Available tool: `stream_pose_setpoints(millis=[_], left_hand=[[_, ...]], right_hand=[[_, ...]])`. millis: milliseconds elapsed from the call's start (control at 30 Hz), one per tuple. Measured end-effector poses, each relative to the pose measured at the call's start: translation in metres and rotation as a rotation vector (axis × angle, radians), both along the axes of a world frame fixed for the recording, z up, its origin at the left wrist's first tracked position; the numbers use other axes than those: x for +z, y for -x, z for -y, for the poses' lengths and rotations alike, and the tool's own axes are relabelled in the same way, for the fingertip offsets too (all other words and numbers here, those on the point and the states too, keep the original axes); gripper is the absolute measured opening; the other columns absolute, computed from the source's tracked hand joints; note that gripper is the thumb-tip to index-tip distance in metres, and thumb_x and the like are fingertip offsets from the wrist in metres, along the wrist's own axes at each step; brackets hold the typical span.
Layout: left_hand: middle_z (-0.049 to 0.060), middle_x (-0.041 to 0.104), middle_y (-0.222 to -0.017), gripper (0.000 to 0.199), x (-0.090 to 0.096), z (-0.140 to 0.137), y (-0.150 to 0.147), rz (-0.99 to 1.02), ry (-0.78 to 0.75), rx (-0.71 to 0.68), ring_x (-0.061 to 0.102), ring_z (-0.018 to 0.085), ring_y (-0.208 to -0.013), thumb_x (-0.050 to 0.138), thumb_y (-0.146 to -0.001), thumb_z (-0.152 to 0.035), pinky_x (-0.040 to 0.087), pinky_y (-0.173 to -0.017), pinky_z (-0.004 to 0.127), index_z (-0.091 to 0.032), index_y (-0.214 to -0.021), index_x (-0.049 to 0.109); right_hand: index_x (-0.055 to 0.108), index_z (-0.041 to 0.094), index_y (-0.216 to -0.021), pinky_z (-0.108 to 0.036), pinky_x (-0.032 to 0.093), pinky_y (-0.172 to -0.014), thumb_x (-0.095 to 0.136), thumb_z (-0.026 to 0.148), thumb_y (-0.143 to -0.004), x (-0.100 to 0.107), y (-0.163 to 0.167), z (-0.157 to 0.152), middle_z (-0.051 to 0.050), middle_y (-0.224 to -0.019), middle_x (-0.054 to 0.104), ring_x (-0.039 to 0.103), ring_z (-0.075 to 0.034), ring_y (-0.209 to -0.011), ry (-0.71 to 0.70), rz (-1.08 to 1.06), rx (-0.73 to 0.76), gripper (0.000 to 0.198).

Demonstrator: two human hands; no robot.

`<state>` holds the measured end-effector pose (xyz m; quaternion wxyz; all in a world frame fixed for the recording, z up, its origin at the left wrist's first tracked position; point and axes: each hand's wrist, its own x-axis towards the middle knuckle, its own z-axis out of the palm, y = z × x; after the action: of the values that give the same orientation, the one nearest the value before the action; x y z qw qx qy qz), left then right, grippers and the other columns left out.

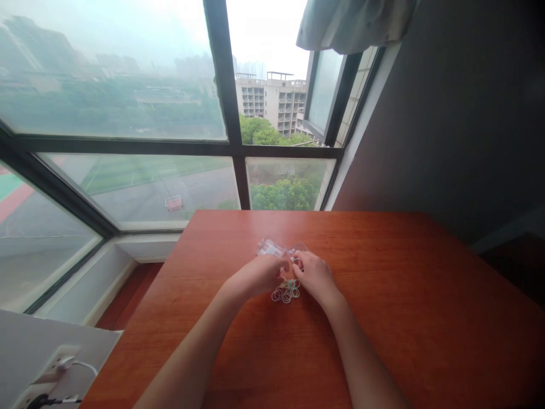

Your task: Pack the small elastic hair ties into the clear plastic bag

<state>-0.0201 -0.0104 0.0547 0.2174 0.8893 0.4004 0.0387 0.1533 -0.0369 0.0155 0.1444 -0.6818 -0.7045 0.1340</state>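
Note:
A small pile of pale rings, like hair ties (286,293), lies on the wooden table between my wrists. My left hand (266,272) is just above and behind the pile, its fingers curled and pointing down; what they hold, if anything, is hidden. Beside it, my right hand (314,272) has its fingers bent together at the near edge of a clear plastic piece (297,248). Whether they grip that piece or something small cannot be made out. Just beyond my left hand rests a clear plastic case (269,247), partly covered by the hand.
The reddish-brown table (404,307) reaches to the window frame (179,146) at the back. A dark wall (460,125) rises on the right. Low at the left, a wall socket (57,363) has a white plug and cable in it. A curtain (357,25) hangs at the top.

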Motion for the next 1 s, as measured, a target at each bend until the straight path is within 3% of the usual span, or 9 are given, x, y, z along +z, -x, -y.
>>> stream_pose_setpoints(millis=[100,200,300,367,533,700,800,900,1000], left_hand=[[0.002,0.068,-0.079,0.021,0.01,-0.004,0.016,-0.08,-0.003,0.115,0.06,0.015,-0.066,0.056,-0.073,-0.018,0.039,-0.057,0.022,-0.022,-0.09,0.067],[0.003,0.069,-0.078,0.024,0.021,-0.005,0.028,-0.294,0.058,0.236,0.061,0.019,-0.067,0.071,-0.06,-0.029,0.04,-0.056,0.023,-0.02,-0.082,0.067],[0.002,0.065,-0.065,0.026,0.024,-0.002,0.027,-0.384,0.169,0.24,0.061,0.019,-0.061,0.077,-0.051,-0.033,0.039,-0.053,0.023,-0.019,-0.07,0.066],[0.002,0.065,-0.064,0.022,0.021,0.001,0.021,-0.377,0.17,0.195,0.062,0.019,-0.06,0.077,-0.049,-0.025,0.039,-0.051,0.023,-0.019,-0.067,0.066],[0.007,0.068,-0.073,0.017,0.003,0.006,0.007,-0.286,0.063,0.052,0.062,0.022,-0.063,0.063,-0.061,-0.012,0.04,-0.052,0.025,-0.018,-0.076,0.068],[0.006,0.068,-0.074,0.017,-0.005,0.005,0.005,-0.16,0.061,-0.009,0.061,0.018,-0.064,0.06,-0.068,-0.012,0.042,-0.058,0.024,-0.019,-0.081,0.069],[0.006,0.067,-0.077,0.012,-0.002,0.001,0.005,-0.12,-0.033,0.086,0.062,0.019,-0.069,0.061,-0.074,-0.021,0.042,-0.061,0.025,-0.02,-0.085,0.067],[0.008,0.067,-0.084,0.02,0.002,-0.004,0.002,-0.128,-0.198,0.248,0.064,0.022,-0.077,0.058,-0.08,-0.035,0.044,-0.067,0.027,-0.021,-0.093,0.064],[0.009,0.068,-0.09,0.021,0.0,-0.007,-0.002,-0.166,-0.228,0.289,0.064,0.024,-0.082,0.058,-0.081,-0.037,0.044,-0.069,0.028,-0.021,-0.092,0.064]], right_hand=[[0.064,0.026,-0.102,-0.023,0.034,-0.065,0.051,0.023,-0.085,-0.001,-0.001,0.0,-0.001,-0.093,0.066,0.059,-0.015,-0.08,-0.016,-0.017,0.004,0.021],[0.064,0.026,-0.102,-0.023,0.034,-0.065,0.052,0.023,-0.085,-0.001,-0.001,0.001,-0.001,-0.092,0.066,0.059,-0.014,-0.078,-0.019,-0.033,0.008,0.021],[0.064,0.026,-0.103,-0.023,0.035,-0.066,0.052,0.023,-0.085,0.0,-0.002,0.0,-0.001,-0.094,0.066,0.059,-0.014,-0.08,-0.009,-0.057,0.001,0.022],[0.064,0.026,-0.105,-0.022,0.036,-0.069,0.053,0.023,-0.085,0.0,-0.003,0.0,-0.001,-0.096,0.066,0.06,-0.014,-0.082,0.008,-0.074,-0.005,0.023],[0.064,0.026,-0.104,-0.022,0.037,-0.071,0.052,0.023,-0.086,0.0,-0.004,-0.001,-0.001,-0.095,0.067,0.06,-0.014,-0.084,0.011,-0.093,0.007,0.023],[0.065,0.026,-0.103,-0.022,0.037,-0.07,0.053,0.024,-0.085,0.001,-0.004,-0.001,-0.002,-0.094,0.066,0.06,-0.014,-0.083,0.022,-0.087,0.011,0.022],[0.065,0.026,-0.104,-0.022,0.036,-0.069,0.053,0.023,-0.085,0.001,-0.004,-0.001,-0.002,-0.094,0.066,0.06,-0.014,-0.082,0.014,-0.086,0.015,0.022],[0.065,0.026,-0.103,-0.022,0.036,-0.068,0.053,0.023,-0.084,0.0,-0.004,-0.001,-0.001,-0.093,0.066,0.059,-0.014,-0.08,-0.001,-0.082,0.019,0.022],[0.065,0.026,-0.099,-0.022,0.037,-0.07,0.053,0.022,-0.085,-0.002,-0.005,-0.001,-0.001,-0.093,0.066,0.06,-0.014,-0.081,-0.008,-0.092,0.025,0.02]])
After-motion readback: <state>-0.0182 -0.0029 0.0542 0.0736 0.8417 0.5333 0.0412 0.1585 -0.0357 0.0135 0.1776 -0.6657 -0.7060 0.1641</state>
